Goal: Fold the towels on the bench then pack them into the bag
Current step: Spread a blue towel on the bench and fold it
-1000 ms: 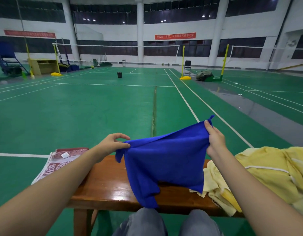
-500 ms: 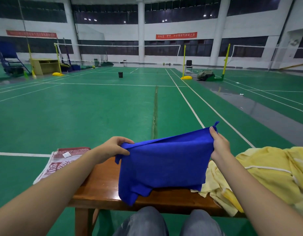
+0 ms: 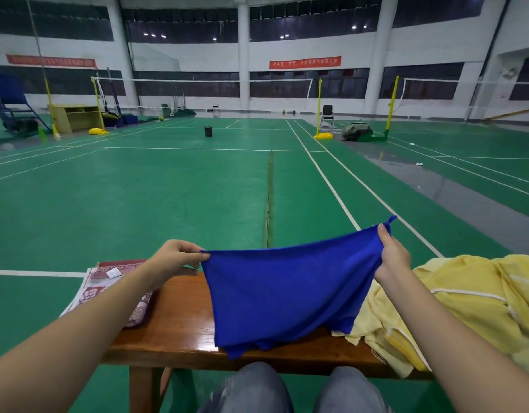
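Above the surface (image 3: 180, 329) | blue towel (image 3: 287, 293) stretched wide | left hand (image 3: 175, 257) pinches 9 o'clock corner | right hand (image 3: 392, 257) pinches 3 o'clock corner

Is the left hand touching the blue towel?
Touching. The head view shows the left hand pinching the upper left corner of the blue towel between thumb and fingers.

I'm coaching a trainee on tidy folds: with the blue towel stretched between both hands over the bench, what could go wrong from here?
1. The blue towel hangs only by corner pinches of the left hand and right hand; either could slip.
2. Its lower edge droops past the near edge of the bench, so it may slide off.
3. Its right side lies against the crumpled yellow towel and may drag it.
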`<state>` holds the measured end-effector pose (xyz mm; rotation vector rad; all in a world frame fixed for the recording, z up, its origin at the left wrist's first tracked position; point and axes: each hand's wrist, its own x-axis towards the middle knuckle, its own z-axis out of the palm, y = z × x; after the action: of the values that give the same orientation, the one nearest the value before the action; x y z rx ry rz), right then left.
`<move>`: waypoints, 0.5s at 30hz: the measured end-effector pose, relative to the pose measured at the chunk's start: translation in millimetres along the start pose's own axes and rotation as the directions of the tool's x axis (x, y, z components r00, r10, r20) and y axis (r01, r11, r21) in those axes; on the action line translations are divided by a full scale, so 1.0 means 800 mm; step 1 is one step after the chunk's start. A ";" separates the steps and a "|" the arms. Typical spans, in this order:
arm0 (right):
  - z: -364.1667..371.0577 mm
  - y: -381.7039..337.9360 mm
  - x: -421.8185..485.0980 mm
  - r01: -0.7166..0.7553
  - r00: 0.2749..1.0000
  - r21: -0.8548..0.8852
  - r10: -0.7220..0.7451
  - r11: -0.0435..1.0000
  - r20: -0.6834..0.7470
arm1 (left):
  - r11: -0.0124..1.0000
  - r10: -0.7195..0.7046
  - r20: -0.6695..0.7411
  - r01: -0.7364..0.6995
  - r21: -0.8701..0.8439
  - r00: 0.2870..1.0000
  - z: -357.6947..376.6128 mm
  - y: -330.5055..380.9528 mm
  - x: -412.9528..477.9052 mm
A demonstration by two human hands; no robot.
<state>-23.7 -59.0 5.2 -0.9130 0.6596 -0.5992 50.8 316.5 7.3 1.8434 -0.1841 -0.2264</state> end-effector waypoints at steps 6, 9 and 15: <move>0.007 -0.001 -0.002 0.041 0.995 -0.033 -0.038 0.999 0.089 | 0.940 -0.007 -0.062 -0.015 -0.341 0.998 -0.002 0.002 0.007; 0.021 -0.007 0.004 0.064 0.990 -0.018 -0.062 0.998 0.126 | 0.890 0.015 -0.104 -0.061 -0.453 0.994 -0.005 0.013 0.023; 0.070 -0.020 0.030 0.129 0.967 -0.007 -0.124 0.992 0.223 | 0.810 0.095 -0.248 -0.219 -0.543 0.964 -0.022 0.049 0.071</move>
<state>30.1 -55.1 38.1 -1.0307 0.4094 -0.5942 109.9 308.5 46.1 1.2324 -0.1052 0.0366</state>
